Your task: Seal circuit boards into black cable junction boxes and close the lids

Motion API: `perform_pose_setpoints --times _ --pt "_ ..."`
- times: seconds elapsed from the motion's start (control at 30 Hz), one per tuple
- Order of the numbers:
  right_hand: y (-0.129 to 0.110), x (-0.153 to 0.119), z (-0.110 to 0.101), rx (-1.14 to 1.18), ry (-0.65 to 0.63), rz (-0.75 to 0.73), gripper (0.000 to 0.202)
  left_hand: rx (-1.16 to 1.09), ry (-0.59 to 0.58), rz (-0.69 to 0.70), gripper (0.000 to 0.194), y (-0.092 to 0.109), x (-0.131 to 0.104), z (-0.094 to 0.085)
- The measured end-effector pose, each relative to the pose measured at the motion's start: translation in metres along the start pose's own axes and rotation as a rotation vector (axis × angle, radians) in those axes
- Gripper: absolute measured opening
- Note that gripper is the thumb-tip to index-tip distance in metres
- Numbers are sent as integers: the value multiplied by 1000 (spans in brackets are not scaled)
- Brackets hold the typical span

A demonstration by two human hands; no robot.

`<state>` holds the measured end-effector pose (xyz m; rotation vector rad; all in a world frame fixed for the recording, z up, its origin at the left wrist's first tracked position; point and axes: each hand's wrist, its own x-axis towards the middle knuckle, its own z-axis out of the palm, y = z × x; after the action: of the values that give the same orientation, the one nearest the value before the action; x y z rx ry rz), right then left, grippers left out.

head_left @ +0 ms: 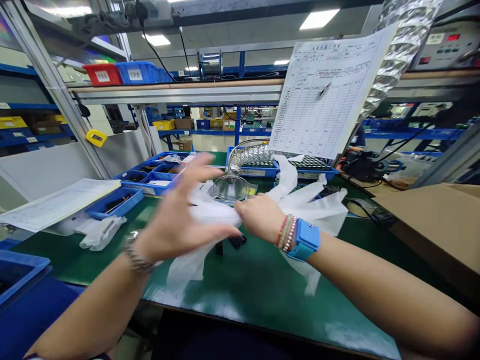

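My right hand point(264, 216) is a closed fist around a bundle of thin white plastic film strips point(318, 207). The loose ends fan out on both sides of it and hang over the green bench. Left of the fist, my left hand point(180, 210) is blurred by motion, thumb and fingers spread wide. Part of the white bundle lies behind that hand, and I cannot tell whether they touch. A small black object point(237, 241) rests on the bench below the fist. Beyond the hands sits the clear hood point(231, 188) of a silver flexible duct.
Blue divided bins point(150, 175) stand at the back left, with a blue tray point(116, 202) and crumpled white plastic point(103, 232) nearer. A paper form point(330, 95) hangs from the shelf. On the right is a cardboard box point(438, 225); a blue crate point(26, 290) stands lower left.
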<state>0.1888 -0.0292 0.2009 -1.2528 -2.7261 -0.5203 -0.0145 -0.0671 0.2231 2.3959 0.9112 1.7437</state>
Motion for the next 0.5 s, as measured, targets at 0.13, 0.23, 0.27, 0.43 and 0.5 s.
perform_pose_setpoints --times 0.13,0.23,0.27,0.43,0.5 --pt "-13 -1 -17 -46 155 -130 13 132 -489 -223 74 -11 -21 65" --pt "6 -10 -21 -133 189 -121 14 69 -565 -427 48 -30 -30 63" --pt "16 -13 -20 -157 193 -104 14 23 -610 -466 41 -33 -32 55" --pt "57 -25 -8 -260 241 -24 16 -209 -778 -733 27 -30 -41 32" --pt "64 -24 -4 -297 273 -43 18 -326 -830 -827 25 -25 -47 35"
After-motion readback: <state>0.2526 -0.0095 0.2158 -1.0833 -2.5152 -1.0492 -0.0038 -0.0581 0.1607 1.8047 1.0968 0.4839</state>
